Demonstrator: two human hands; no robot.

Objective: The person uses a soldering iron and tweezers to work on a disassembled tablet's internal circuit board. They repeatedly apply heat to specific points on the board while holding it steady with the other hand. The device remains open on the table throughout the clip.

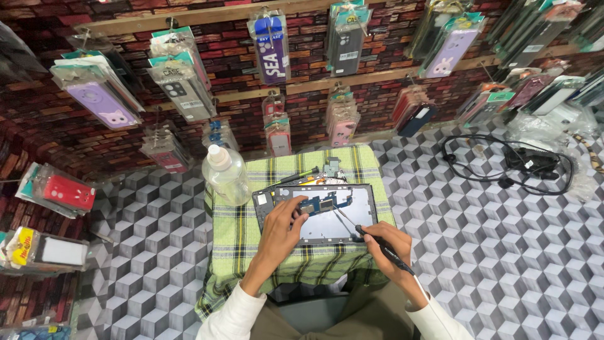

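We have the tablet (324,213) lying opened on the cloth-covered counter (239,233), circuit board exposed, left hand (281,228) pressing it down, right hand (385,244) pinching a screwdriver (365,234); reassembly remains.

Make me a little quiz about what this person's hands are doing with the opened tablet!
1. True or false: the right hand holds a thin tool.
2. What does the left hand press on: A bottle, B opened tablet, C cable?
3. What stands left of the tablet on the checked cloth?

Key: 1 true. 2 B. 3 a clear plastic bottle.
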